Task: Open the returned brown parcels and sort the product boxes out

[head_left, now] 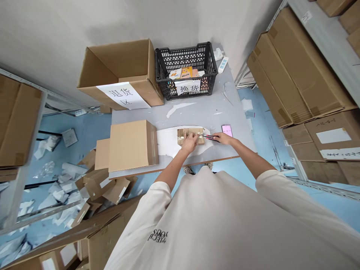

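A small taped cardboard parcel lies on the grey table, partly on a white sheet. My left hand rests closed on the parcel's near edge and holds it down. My right hand is closed around a dark, thin cutter or pen whose tip touches the parcel's right end. A phone with a lit pink screen lies just beyond my right hand.
A closed cardboard box sits at the table's left. Behind stand an open carton with a paper label and a black crate with small packs. Stacked cartons fill shelves at right. Scraps and flattened boxes litter the floor at left.
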Demonstrator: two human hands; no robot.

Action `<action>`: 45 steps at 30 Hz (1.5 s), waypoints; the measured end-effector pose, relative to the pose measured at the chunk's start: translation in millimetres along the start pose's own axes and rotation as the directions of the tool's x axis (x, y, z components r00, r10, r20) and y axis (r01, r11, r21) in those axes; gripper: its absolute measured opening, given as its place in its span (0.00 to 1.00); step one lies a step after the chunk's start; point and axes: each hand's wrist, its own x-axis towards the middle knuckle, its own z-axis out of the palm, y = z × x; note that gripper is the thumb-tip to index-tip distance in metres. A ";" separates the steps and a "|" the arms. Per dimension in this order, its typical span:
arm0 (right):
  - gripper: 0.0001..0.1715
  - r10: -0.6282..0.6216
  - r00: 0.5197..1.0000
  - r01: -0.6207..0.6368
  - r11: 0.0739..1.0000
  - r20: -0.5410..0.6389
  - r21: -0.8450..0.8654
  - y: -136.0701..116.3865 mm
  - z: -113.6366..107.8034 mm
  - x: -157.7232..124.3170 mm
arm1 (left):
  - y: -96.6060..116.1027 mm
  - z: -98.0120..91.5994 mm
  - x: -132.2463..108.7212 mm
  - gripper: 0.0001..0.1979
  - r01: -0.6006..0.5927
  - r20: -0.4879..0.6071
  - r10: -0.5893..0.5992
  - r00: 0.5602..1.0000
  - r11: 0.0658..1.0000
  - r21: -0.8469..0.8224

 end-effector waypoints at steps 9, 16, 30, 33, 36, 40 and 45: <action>0.21 0.055 0.998 -0.057 0.997 0.030 0.051 4.1 7.6 -13.1 | -0.5 0.0 3.7 0.30 0.016 -0.026 -0.016 1.000 0.999 -0.029; 0.20 0.188 0.977 -0.143 0.927 -0.101 0.348 7.5 6.7 -19.1 | -2.1 -6.4 5.7 0.40 0.007 -0.108 -0.021 0.994 0.991 -0.130; 0.24 -0.129 0.966 0.029 0.915 -0.223 -0.403 -37.9 16.2 -36.0 | -14.6 -5.9 27.3 0.34 0.109 -0.170 -0.122 0.978 0.990 -0.085; 0.25 -0.111 0.967 -0.004 0.894 -0.230 -0.448 -40.3 19.0 -37.1 | -14.1 -2.3 26.1 0.31 0.091 -0.195 -0.104 0.975 0.993 -0.074; 0.24 -0.112 0.963 -0.009 0.896 -0.244 -0.445 -39.6 23.0 -36.2 | -12.6 2.6 23.2 0.30 0.088 -0.230 -0.106 0.968 0.992 -0.087; 0.25 -0.132 0.951 -0.006 0.896 -0.280 -0.445 -39.3 31.4 -30.9 | -9.1 9.0 19.5 0.31 0.121 -0.233 -0.147 0.961 0.985 -0.123; 0.26 -0.110 0.946 -0.035 0.899 -0.304 -0.437 -37.9 38.6 -25.5 | -6.7 11.2 17.0 0.31 0.151 -0.228 -0.173 0.958 0.982 -0.113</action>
